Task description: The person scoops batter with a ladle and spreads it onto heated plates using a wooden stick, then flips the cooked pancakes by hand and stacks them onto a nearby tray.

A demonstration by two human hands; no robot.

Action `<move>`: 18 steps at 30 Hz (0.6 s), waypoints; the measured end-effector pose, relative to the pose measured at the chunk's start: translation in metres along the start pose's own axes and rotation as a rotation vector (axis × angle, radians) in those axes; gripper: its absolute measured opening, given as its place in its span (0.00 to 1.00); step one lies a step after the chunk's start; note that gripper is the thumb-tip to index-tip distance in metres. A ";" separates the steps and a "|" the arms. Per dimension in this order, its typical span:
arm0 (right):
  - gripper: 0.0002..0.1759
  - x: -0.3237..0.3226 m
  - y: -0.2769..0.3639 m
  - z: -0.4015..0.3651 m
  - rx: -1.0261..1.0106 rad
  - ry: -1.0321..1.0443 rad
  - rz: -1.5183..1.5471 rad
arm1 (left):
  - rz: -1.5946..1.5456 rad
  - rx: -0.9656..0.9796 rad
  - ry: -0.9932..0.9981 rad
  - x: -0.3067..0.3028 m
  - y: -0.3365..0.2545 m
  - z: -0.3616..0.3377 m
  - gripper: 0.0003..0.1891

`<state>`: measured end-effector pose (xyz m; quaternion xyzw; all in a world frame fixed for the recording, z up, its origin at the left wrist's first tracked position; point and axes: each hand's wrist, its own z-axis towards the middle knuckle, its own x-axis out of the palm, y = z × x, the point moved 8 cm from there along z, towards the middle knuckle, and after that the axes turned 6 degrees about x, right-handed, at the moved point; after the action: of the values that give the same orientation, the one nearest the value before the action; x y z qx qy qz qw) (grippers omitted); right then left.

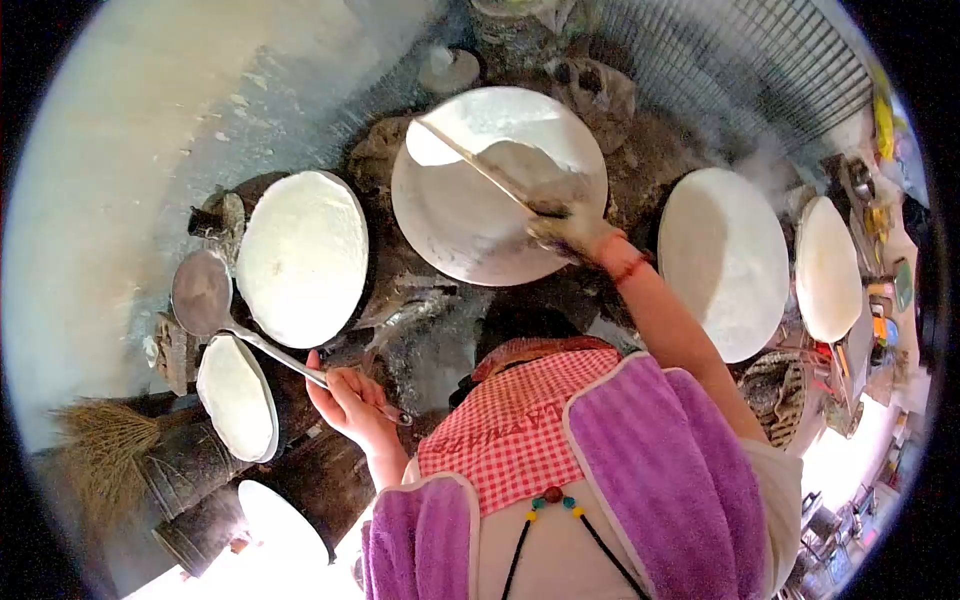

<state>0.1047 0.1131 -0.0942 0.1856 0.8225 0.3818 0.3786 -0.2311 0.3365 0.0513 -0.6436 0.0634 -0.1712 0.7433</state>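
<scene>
A round griddle [470, 235] is in front of me, with a white batter layer [520, 115] at its far side and a greyer surface nearer me. My right hand [578, 232], a red band at its wrist, is closed on one end of a long, thin wooden stick [470, 160]. The stick slants up and left across the griddle to the edge of the white layer. Lower left, my left hand [348, 402] grips the handle of a metal ladle [202, 293]. Its round bowl hangs between two white-coated griddles on the left.
White-topped griddles stand around me: at left [305, 260], lower left [238, 397], bottom left [280, 520], right [725, 265] and far right [830, 270]. A straw broom [110, 455] lies at the lower left edge. A metal grille [740, 65] fills the upper right. Steam rises at the right.
</scene>
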 end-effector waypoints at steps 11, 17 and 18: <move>0.28 0.003 0.032 -0.039 -0.173 0.141 -0.275 | 0.014 0.029 -0.082 -0.023 -0.006 0.010 0.19; 0.26 -0.112 -0.010 0.011 -0.169 -0.233 -0.289 | 0.059 0.024 -0.036 -0.021 0.000 0.020 0.18; 0.26 -0.101 -0.017 0.028 -0.152 -0.215 -0.280 | 0.076 0.007 -0.029 -0.020 0.003 0.019 0.18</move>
<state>0.1905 0.0561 -0.0705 0.0797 0.7637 0.3645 0.5268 -0.2432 0.3615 0.0490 -0.6404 0.0763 -0.1339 0.7524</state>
